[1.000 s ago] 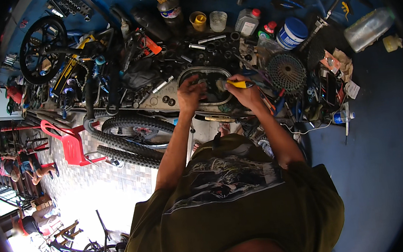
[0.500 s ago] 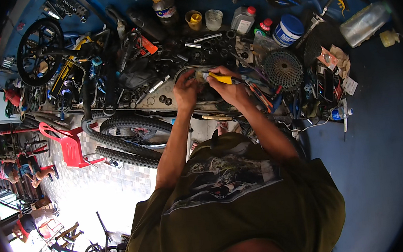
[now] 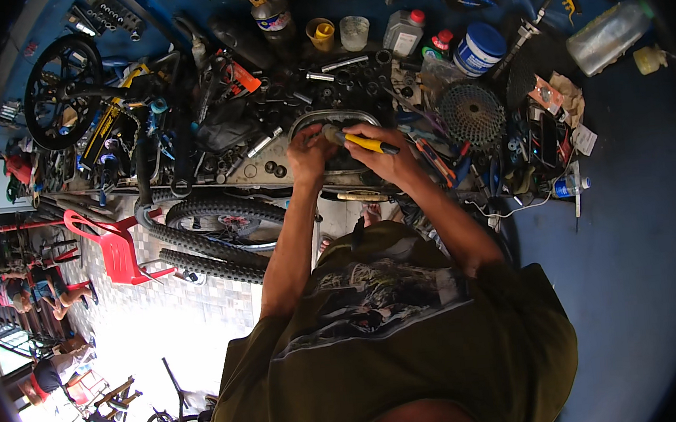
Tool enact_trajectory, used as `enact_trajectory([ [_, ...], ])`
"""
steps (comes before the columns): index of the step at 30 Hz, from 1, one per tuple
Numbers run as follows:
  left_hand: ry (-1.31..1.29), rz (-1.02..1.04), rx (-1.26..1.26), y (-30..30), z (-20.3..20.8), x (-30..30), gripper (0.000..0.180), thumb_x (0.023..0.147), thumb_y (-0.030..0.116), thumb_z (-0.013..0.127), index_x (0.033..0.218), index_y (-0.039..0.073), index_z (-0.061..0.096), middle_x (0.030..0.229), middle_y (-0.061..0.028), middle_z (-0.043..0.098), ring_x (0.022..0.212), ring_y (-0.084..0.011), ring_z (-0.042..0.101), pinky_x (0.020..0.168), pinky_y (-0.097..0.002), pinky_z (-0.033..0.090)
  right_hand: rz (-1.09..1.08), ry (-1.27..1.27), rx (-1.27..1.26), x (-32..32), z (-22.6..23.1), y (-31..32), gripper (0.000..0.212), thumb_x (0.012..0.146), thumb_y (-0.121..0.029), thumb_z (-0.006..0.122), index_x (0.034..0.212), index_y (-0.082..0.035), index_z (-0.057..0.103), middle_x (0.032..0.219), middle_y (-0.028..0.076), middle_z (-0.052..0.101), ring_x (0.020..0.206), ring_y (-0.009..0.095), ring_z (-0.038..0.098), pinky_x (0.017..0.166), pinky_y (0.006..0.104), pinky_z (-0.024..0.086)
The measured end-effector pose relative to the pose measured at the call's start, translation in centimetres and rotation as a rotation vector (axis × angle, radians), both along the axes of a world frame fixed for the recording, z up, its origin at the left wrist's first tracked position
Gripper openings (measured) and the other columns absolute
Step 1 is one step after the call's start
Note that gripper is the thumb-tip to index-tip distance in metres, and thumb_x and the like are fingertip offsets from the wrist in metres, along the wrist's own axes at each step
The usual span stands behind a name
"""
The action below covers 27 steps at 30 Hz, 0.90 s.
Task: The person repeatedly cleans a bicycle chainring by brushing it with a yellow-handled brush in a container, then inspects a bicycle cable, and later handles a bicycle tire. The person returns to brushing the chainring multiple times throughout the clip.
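Note:
Over a metal tray point(image 3: 336, 114) with a rounded rim, both of my hands work close together. My right hand point(image 3: 388, 155) is closed around a brush with a yellow handle point(image 3: 366, 142) and a dark end; its pale bristles point toward my left hand. Fingers curled, my left hand point(image 3: 306, 155) is at the tray's left side. Whatever small thing it pinches is dark and hidden by the fingers. The inside of the tray looks dark, and its contents are hard to make out.
Sockets and small parts crowd the bench behind the tray. A bicycle cassette point(image 3: 471, 112), blue-lidded tub point(image 3: 481, 47) and grey bottle point(image 3: 403, 33) stand to the right. Left are a crankset point(image 3: 64, 92), bike tyres point(image 3: 220, 228) and a red chair point(image 3: 121, 252). People sit at far left.
The brush has turned and shifted slightly left, and its bristles now reach nearer my left fingers. My left hand has moved a little; the bench items stay put.

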<state>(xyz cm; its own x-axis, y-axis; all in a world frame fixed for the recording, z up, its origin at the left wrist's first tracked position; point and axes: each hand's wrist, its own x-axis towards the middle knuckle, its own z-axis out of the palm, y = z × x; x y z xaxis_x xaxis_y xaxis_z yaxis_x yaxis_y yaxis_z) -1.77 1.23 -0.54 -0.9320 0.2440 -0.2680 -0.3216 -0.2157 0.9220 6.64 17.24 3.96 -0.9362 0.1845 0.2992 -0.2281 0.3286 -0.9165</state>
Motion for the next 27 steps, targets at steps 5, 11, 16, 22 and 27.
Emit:
enact_trajectory([
  [5,-0.037,-0.019,-0.006,0.0,0.2,0.2,0.030,0.088,0.001,0.068,0.114,-0.010,0.057,0.099,-0.0154,0.069,0.085,-0.0197,0.069,0.074,-0.0297,0.060,-0.113,-0.012,0.106,-0.8,-0.4,1.3,0.023,0.085,-0.010,0.076,0.106,-0.005,0.067,0.090,0.009,0.071,0.085,0.009,0.066,0.075,0.0262,0.051],
  [11,0.036,-0.005,-0.025,0.0,0.0,-0.3,0.030,0.088,-0.001,0.067,0.115,-0.010,0.059,0.102,-0.0144,0.069,0.088,-0.0191,0.070,0.078,-0.0296,0.060,-0.105,-0.057,0.128,-0.9,-0.7,1.3,0.023,0.084,-0.013,0.078,0.102,-0.005,0.067,0.090,0.008,0.072,0.082,0.014,0.070,0.073,0.0269,0.053],
  [16,0.099,-0.044,0.055,0.0,-0.5,-0.2,0.032,0.088,-0.003,0.066,0.119,-0.010,0.057,0.105,-0.0155,0.069,0.090,-0.0200,0.070,0.082,-0.0302,0.060,-0.124,-0.097,0.021,-1.7,1.3,-0.2,0.020,0.085,-0.014,0.076,0.102,-0.007,0.066,0.091,0.008,0.073,0.082,0.020,0.071,0.073,0.0273,0.053],
  [22,0.024,-0.007,0.021,-0.5,0.5,-0.7,0.028,0.088,-0.005,0.065,0.115,-0.006,0.055,0.098,-0.0140,0.069,0.086,-0.0211,0.071,0.075,-0.0326,0.062,-0.122,-0.271,0.197,0.0,-1.1,1.8,0.026,0.088,-0.027,0.074,0.105,-0.009,0.066,0.090,0.006,0.072,0.081,0.015,0.069,0.070,0.0298,0.051],
  [27,-0.050,-0.048,0.091,-0.5,1.6,-0.9,0.031,0.088,-0.005,0.065,0.117,-0.005,0.055,0.096,-0.0129,0.068,0.086,-0.0227,0.071,0.074,-0.0349,0.062,-0.110,-0.300,0.188,0.2,-1.2,2.8,0.030,0.089,-0.029,0.072,0.111,-0.010,0.067,0.088,0.006,0.070,0.079,0.015,0.067,0.070,0.0294,0.051],
])
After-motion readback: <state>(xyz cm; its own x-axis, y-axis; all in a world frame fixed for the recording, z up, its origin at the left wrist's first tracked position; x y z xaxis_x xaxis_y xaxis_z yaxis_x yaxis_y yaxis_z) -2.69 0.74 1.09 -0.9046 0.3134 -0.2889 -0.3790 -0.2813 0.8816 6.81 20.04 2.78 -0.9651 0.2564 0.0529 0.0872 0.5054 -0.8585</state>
